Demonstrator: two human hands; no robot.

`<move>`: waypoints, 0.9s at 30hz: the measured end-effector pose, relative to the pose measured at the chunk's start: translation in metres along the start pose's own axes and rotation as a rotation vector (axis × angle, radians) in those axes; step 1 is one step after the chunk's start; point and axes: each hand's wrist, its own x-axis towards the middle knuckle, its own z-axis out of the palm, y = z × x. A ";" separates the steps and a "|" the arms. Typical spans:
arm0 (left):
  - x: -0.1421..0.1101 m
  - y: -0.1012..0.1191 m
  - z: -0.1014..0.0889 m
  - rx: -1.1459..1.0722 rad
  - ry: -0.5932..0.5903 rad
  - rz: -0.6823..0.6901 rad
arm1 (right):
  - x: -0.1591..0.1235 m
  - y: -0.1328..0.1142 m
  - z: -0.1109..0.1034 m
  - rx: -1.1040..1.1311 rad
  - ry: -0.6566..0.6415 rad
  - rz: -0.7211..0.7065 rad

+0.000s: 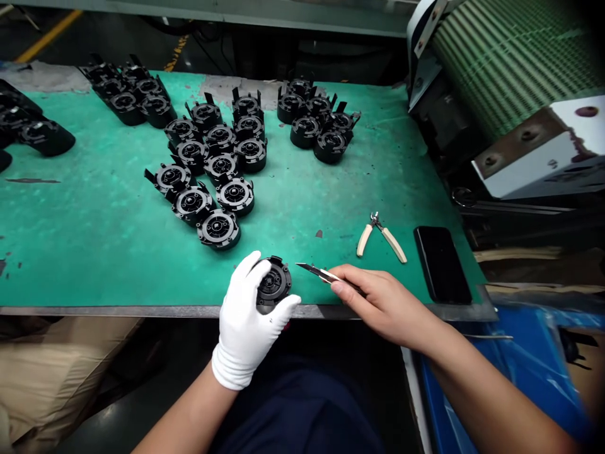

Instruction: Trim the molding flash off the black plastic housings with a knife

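While the left hand (pixel 243 318) grips a black part (pixel 275 282) by the table edge (pixel 142 311), the right hand (pixel 378 297) pinches a knife (pixel 325 275), apart.

No words or numbers can be read here. A tiny pale mark (pixel 449 99) on the black machine part (pixel 437 120) is too small to tell.

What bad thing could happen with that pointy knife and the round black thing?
The knife in the bare right grip points toward the gloved left grip, so a slip might poke or cut it, even through the glove.
The round black part is held close to the table's near edge, so it could drop off if the left grip loosens.
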 end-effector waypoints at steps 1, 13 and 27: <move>0.000 0.000 0.000 0.019 -0.005 0.001 | 0.001 0.001 0.000 0.008 0.003 -0.011; -0.006 0.004 0.003 -0.103 0.067 0.008 | 0.014 0.006 0.002 -0.081 0.023 -0.077; -0.001 -0.001 0.005 0.007 -0.011 -0.063 | 0.040 -0.024 -0.011 -0.645 -0.066 -0.199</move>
